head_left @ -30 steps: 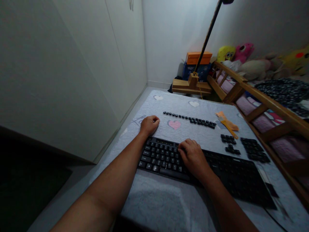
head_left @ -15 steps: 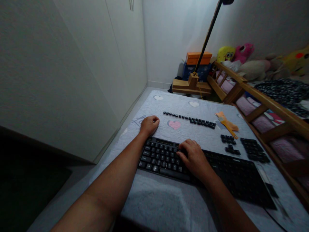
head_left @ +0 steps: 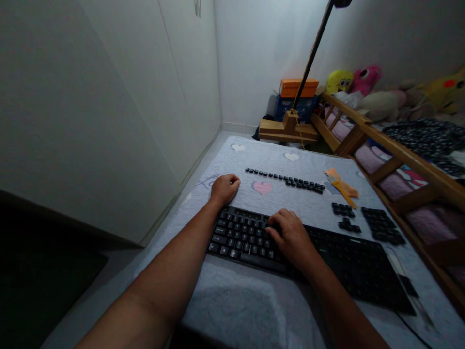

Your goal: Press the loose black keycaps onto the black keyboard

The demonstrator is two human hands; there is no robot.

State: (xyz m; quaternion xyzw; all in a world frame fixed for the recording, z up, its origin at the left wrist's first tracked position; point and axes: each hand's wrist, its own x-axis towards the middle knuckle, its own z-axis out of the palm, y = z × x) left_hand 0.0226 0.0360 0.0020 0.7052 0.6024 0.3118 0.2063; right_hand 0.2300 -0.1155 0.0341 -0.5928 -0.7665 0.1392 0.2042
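Observation:
A black keyboard (head_left: 247,237) lies on the pale cloth, with keycaps on its left part and bare sockets on its right part. My left hand (head_left: 225,188) rests on the cloth just beyond the keyboard's left end, its fingers curled together; what they hold, if anything, is hidden. Over the middle of the keyboard, my right hand (head_left: 288,235) has its thumb and fingers bent towards the keys, and whatever is at the fingertips is too small to tell. A row of loose keycaps (head_left: 276,176) lies beyond the keyboard, and more keycaps (head_left: 383,225) are grouped at the right.
A yellow-handled brush (head_left: 345,193) lies on an orange cloth (head_left: 350,189) at the back right. Near the right edge are slim tools (head_left: 409,286). A wooden bed rail (head_left: 395,150) runs along the right side; a wooden stand (head_left: 288,128) is beyond the table.

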